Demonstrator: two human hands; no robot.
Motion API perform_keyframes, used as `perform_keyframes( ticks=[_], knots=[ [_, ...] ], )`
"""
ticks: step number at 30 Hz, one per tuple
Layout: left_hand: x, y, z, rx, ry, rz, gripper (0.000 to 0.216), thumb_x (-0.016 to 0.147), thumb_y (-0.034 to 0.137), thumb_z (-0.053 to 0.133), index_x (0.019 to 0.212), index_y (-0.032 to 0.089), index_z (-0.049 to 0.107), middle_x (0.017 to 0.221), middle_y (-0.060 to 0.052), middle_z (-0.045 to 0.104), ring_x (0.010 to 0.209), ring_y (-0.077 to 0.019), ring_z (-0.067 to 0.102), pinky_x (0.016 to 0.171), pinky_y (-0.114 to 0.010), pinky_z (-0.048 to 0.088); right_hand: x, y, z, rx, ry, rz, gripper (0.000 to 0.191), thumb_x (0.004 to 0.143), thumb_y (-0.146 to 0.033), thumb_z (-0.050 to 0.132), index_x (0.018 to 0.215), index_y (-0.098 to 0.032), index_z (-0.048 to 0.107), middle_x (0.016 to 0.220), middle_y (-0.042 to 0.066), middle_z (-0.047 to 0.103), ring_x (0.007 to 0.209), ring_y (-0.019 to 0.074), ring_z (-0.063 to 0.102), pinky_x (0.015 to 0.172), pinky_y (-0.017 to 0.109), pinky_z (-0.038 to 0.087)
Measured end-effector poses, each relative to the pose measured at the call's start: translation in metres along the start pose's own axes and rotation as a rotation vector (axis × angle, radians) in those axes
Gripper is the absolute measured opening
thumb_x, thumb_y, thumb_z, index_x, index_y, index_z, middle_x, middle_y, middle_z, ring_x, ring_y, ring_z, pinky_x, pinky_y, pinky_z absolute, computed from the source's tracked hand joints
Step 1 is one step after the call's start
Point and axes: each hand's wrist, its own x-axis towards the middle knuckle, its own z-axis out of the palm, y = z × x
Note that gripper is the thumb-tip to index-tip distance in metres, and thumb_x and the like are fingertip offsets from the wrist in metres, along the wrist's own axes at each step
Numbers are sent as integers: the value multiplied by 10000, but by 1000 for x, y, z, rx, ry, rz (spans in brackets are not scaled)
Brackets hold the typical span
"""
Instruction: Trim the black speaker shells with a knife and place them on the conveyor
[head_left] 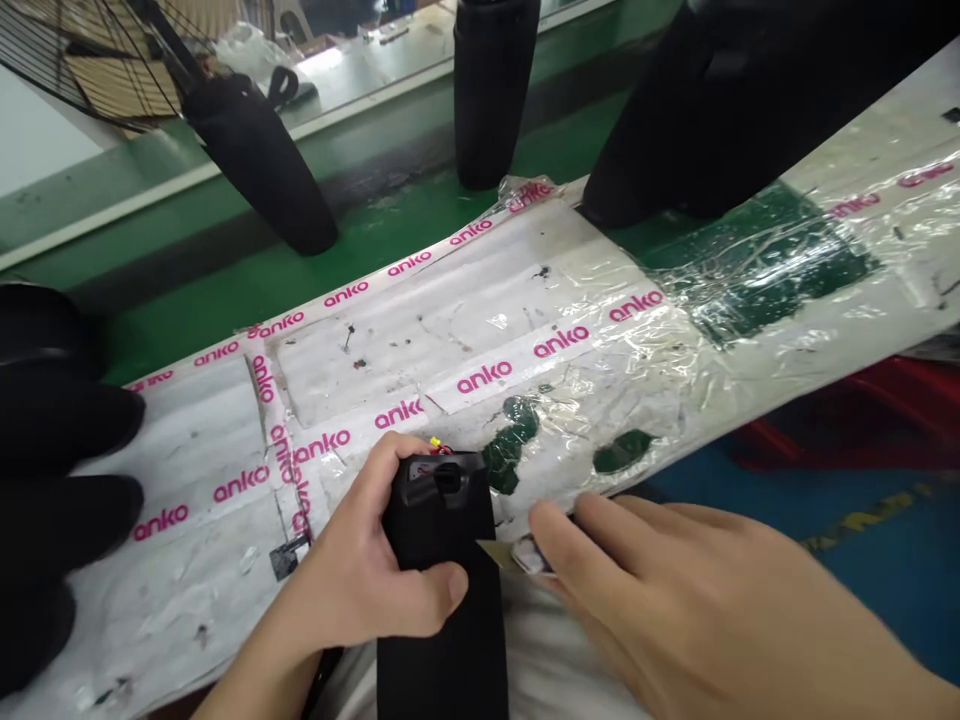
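Observation:
My left hand is wrapped around a long black plastic part that stands upright against the near edge of the workbench, thumb across its front. Red and yellow wires stick out at its top end. My right hand lies just to the right of the part, fingers together, fingertips pinching a small white and tan label-like piece at the bench edge.
The bench top is covered with white sheet and pink "anko" tape. Three black parts stand on the green conveyor behind. More black parts are stacked at left. A wire fan guard is at top left.

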Motion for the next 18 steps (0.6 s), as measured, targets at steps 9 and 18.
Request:
perform_keyframes(
  ticks=[9, 18],
  knots=[
    [2, 7, 0, 86, 4, 24, 615, 700, 240, 897, 1232, 293, 593, 1131, -15, 670, 978, -246, 623, 826, -347, 518, 18, -6, 29, 26, 59, 58, 199, 1014, -125, 459, 1167, -242, 509, 737, -43, 577, 534, 185, 601, 502, 350, 341],
    [2, 0, 37, 206, 277, 217, 597, 708, 264, 886, 1191, 326, 542, 1170, -30, 556, 1096, -316, 584, 991, -514, 524, 4, 4, 13, 261, 8, 98, 206, 1181, -214, 316, 1173, -253, 518, 777, -52, 706, 571, 127, 700, 487, 257, 470]
  ],
)
